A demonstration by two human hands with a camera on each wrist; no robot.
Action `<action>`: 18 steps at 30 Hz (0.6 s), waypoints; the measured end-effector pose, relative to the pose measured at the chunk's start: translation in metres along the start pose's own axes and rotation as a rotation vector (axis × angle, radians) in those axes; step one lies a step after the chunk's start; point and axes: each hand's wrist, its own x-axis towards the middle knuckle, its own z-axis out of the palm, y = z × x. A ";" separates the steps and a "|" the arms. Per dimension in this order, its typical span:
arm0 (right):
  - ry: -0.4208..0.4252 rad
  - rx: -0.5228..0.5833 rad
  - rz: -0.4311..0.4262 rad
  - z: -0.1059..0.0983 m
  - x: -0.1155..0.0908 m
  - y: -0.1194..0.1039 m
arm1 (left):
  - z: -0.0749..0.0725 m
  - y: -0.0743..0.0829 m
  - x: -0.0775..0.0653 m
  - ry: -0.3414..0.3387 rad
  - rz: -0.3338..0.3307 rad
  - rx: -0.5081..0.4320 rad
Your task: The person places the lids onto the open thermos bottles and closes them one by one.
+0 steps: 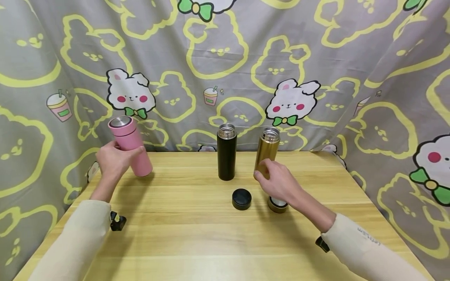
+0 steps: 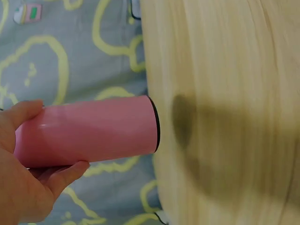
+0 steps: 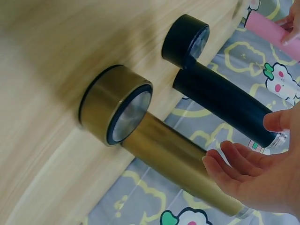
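Your head view faced forward and down over the wooden table (image 1: 183, 238). Your wrist views looked from nearer, tipped sideways, and all three shared the pink thermos (image 2: 93, 129).

There are three bottles in all: one pink bottle (image 1: 131, 141), one black bottle (image 1: 226, 158) and one gold bottle (image 1: 267, 150). Caps also come to three: one black cap (image 1: 241, 199) and one gold cap (image 1: 277, 207) on one worktop (image 1: 175, 238), plus one pink cap (image 1: 125, 130) on its bottle. So two mouths are open, one capped. Add two grips, one left grip (image 1: 114, 158) and one right grip (image 1: 278, 180), and two pale sleeves, one left sleeve (image 1: 75, 234) and one right sleeve (image 1: 369, 246)
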 end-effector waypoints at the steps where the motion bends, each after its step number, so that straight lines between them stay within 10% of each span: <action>1: -0.001 -0.002 0.001 0.001 0.000 0.001 | -0.001 -0.004 0.002 -0.003 -0.019 0.008; 18: 0.027 -0.061 -0.021 0.015 -0.010 0.019 | -0.002 -0.042 0.008 0.025 -0.101 0.110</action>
